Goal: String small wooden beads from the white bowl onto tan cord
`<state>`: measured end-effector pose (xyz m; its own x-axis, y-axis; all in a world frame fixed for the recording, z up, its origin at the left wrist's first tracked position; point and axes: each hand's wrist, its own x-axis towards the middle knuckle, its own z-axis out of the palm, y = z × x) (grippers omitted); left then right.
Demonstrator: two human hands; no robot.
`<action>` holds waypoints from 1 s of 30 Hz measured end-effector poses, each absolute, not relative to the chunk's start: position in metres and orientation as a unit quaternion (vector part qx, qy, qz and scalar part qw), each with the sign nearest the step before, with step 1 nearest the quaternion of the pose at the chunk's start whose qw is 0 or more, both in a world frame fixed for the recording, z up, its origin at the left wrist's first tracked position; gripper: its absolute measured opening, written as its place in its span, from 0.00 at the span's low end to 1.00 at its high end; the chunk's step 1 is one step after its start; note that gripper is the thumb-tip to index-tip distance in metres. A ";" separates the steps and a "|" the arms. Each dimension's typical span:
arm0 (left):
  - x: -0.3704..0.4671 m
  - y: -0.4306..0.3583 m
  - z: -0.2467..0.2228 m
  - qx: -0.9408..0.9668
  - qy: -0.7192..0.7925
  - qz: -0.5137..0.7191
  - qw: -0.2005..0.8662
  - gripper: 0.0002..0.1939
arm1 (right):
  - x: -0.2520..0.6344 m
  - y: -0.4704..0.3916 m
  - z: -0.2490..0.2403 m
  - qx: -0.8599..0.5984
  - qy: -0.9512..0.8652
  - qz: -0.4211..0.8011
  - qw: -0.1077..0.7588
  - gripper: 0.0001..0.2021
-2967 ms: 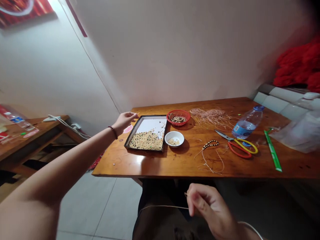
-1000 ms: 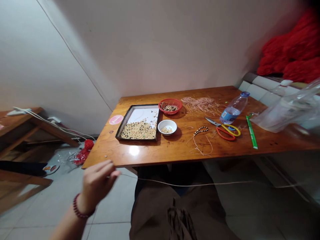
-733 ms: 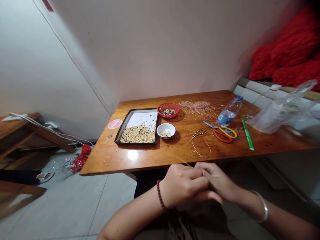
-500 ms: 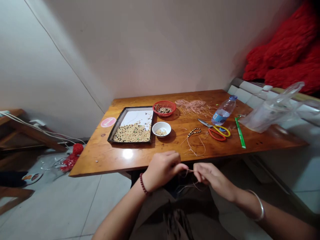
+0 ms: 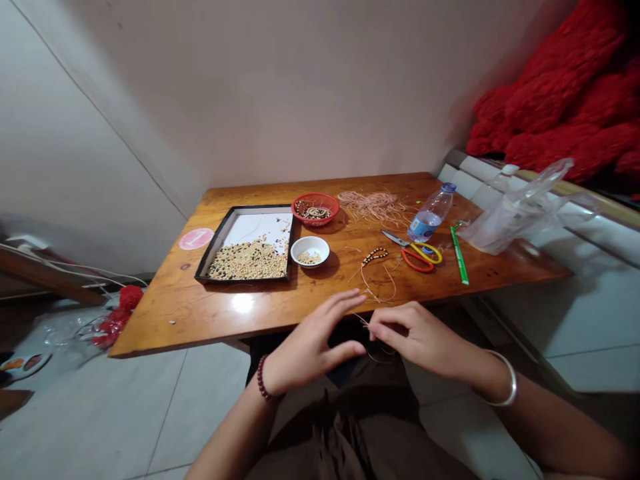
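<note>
My right hand (image 5: 417, 340) pinches a thin pinkish cord (image 5: 361, 320) at the table's front edge, its ends trailing below the fingers. My left hand (image 5: 320, 343) is open just to the left, thumb and fingers apart, with nothing seen between them. Past the hands, a short string of black and pale beads (image 5: 374, 256) lies on the table with loose cord ends. Scissors (image 5: 413, 250) with yellow and red handles rest to its right. A white bowl (image 5: 310, 261) holds some pale beads, and a black-edged tray (image 5: 245, 280) contains many pale and dark beads.
A red basket (image 5: 316, 219) with beaded strings stands behind the bowl, beside a tangle of pink cord (image 5: 373, 205). To the right are a water bottle (image 5: 431, 215), a green packet (image 5: 459, 257) and a plastic bag (image 5: 495, 230). The wooden table (image 5: 165, 303) meets the wall.
My left hand has let go of the cord and opened, its fingers rising. My right hand still pinches the cord, slightly higher and further left. The whole view has shifted a little.
</note>
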<state>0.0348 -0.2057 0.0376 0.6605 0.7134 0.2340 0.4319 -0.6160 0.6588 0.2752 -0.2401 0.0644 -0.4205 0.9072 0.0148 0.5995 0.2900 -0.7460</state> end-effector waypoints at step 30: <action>0.051 -0.185 0.064 0.720 0.252 0.405 0.504 0.42 | 0.243 -0.210 0.196 -0.364 -0.855 0.074 0.363 0.19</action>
<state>0.0510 -0.1855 0.0639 0.5441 0.7716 0.3294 -0.0460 -0.3646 0.9300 0.2429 -0.2099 0.1957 -0.4727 0.6756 0.5658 0.5676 0.7246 -0.3909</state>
